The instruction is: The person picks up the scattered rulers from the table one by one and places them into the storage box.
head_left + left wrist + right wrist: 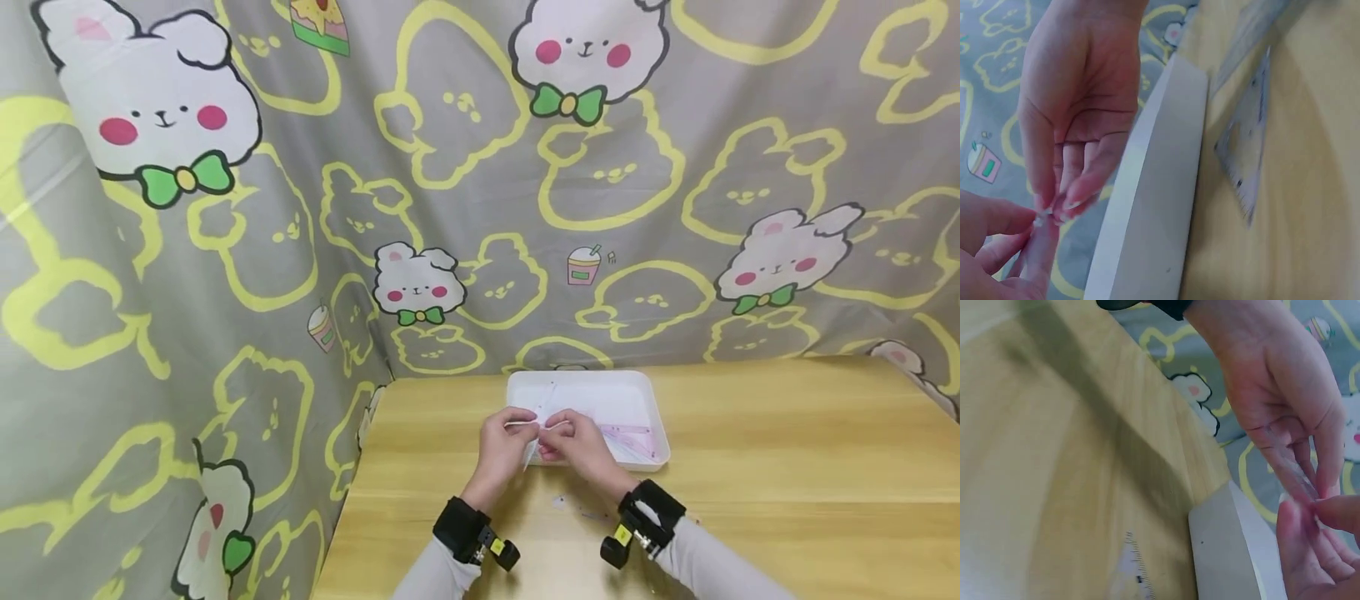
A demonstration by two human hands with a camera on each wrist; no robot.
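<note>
Both hands meet over the near edge of a white tray [652, 400] in the head view. My left hand [504, 446] pinches a thin, clear plastic piece [1297, 474] between thumb and fingers. My right hand [581, 446] pinches it too, its fingertips right beside the left ones. A narrow part of the piece slants down below the left fingers; the hands hide most of the rest, and I cannot tell its exact kind. In the left wrist view the right hand [1085, 106] comes from above and the left hand [997, 250] from the lower left.
Clear plastic pieces with pinkish edges [633, 440] lie in the tray's right side. On the wooden table [787, 467], nearer the body, are a clear set square [1250, 134] and a clear strip [1244, 47]. A patterned curtain [487, 208] hangs behind and to the left.
</note>
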